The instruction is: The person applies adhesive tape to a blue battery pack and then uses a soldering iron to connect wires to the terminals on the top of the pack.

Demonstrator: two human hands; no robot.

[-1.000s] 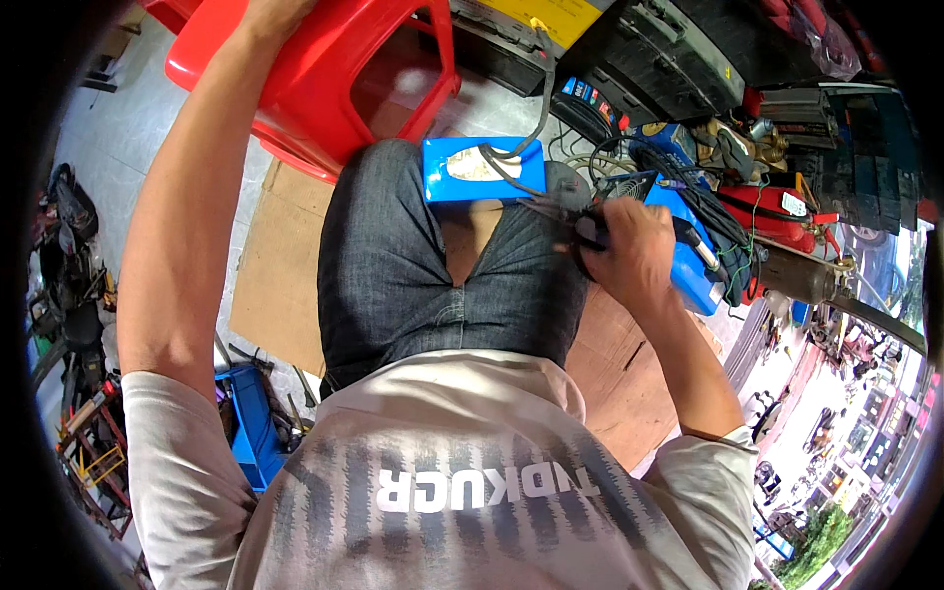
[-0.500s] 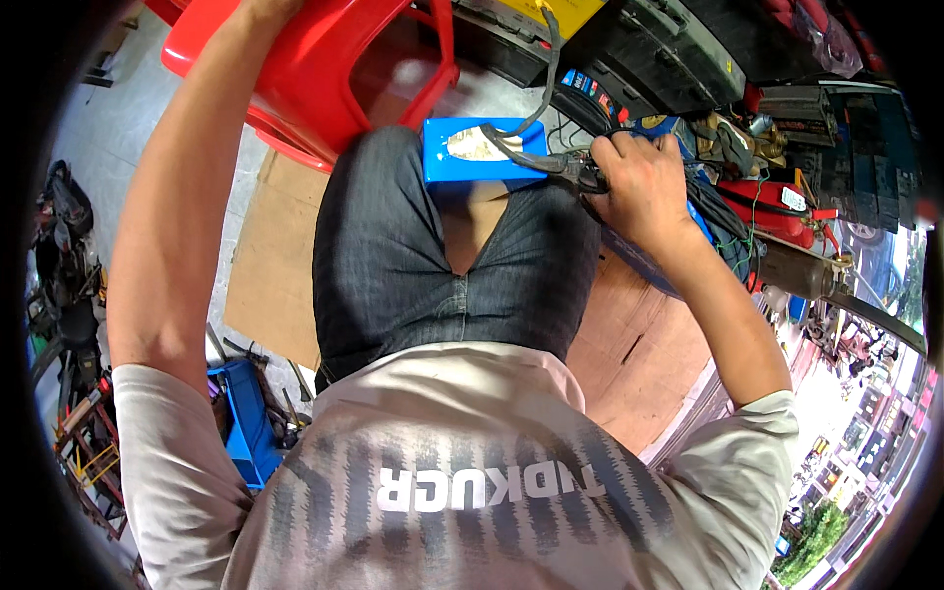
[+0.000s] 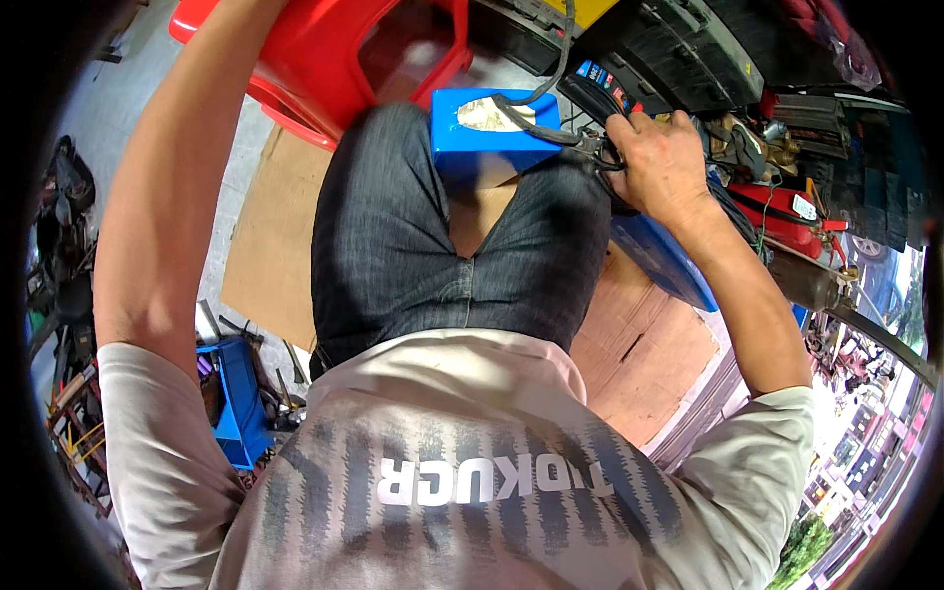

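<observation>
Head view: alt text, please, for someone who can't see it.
The person's right hand grips a dark tool beside a blue box at the knees, a dark cable lying across the box. The left forearm crosses a red plastic stool; the left hand is out of frame.

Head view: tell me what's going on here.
A person in dark jeans, apparently seated, has a blue box at the knees. The right hand holds a dark tool, partly hidden by the fingers, beside the box's right end. A dark cable comes down from above and bends across the box's top towards that tool. The left arm stretches up beside a red plastic stool; the left hand is out of the picture.
</observation>
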